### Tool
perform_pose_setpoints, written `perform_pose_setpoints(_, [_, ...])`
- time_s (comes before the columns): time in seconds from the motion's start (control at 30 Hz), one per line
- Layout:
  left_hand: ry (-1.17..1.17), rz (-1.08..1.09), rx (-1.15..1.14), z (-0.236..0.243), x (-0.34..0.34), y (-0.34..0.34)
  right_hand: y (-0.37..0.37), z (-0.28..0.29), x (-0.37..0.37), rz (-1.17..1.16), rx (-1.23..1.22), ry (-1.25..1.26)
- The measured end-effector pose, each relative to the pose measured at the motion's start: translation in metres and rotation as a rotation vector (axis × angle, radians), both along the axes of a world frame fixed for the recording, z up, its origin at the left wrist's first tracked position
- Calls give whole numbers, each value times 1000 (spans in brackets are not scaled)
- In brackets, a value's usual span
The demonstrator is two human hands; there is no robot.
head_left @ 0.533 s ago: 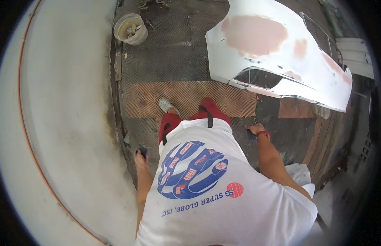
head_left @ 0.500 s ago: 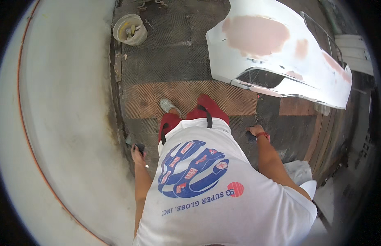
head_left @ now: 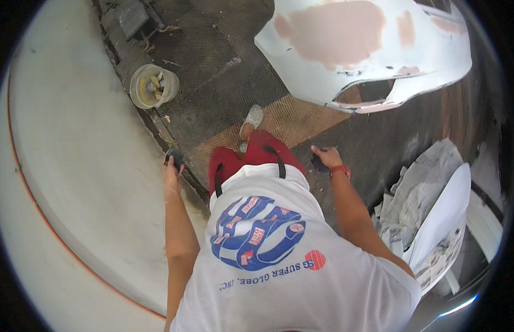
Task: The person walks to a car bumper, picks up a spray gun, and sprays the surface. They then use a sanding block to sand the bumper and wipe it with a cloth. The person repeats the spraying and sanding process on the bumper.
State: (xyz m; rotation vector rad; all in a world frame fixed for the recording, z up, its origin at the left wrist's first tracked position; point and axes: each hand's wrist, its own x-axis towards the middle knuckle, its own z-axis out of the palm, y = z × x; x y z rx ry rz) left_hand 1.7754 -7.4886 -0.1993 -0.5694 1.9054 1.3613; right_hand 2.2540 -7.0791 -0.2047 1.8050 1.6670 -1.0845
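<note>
My left hand (head_left: 171, 172) hangs at my side over the edge of the pale floor, closed around a small dark block (head_left: 174, 156). Out to the other side of my red shorts, my right hand (head_left: 326, 156) wears a red wristband and grips a small dark sheet or pad (head_left: 318, 165). Both hands are apart from everything else. A white car bumper (head_left: 301, 61) with pink filler patches stands ahead of me, a step beyond my right hand. One grey shoe (head_left: 252, 117) shows in front of me on the dark mat.
A pale bucket (head_left: 139, 88) holding scraps sits at the mat's left edge. A dark and brown chequered mat (head_left: 223, 83) covers the floor ahead. Crumpled newspaper (head_left: 428, 182) and a white curved panel (head_left: 442, 221) lie at my right. Pale concrete (head_left: 74, 166) spreads left.
The view has swung and moved forward: the bumper now sits closer and more to the right, the bucket lower in view. Both hands stay closed on their dark objects.
</note>
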Motion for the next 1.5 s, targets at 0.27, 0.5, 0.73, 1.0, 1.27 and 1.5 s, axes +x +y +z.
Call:
perform_pose_setpoints(0.27, [-325,-276,173,5,-22,181,-16,-27,-51,-304,63,262])
perform_pose_setpoints(0.5, [-812,-585,105,-53,-65,199,-89,41,-133,-89,42,95])
perform_pose_setpoints(0.73, [-1085,-649,53,-64,-125,187,-240,31,-235,258,-331,46])
perform_pose_setpoints(1.0, [-1190,-707,-2,-20,-153,145,-264,58,-215,12,-555,530])
perform_pose_setpoints(1.27, [-1132,-754,-2,9,-135,200,-219,-9,-189,-218,-299,628])
perform_pose_setpoints(1.5, [-806,-764,212,-268,13,367,-45,-219,-131,-625,657,465])
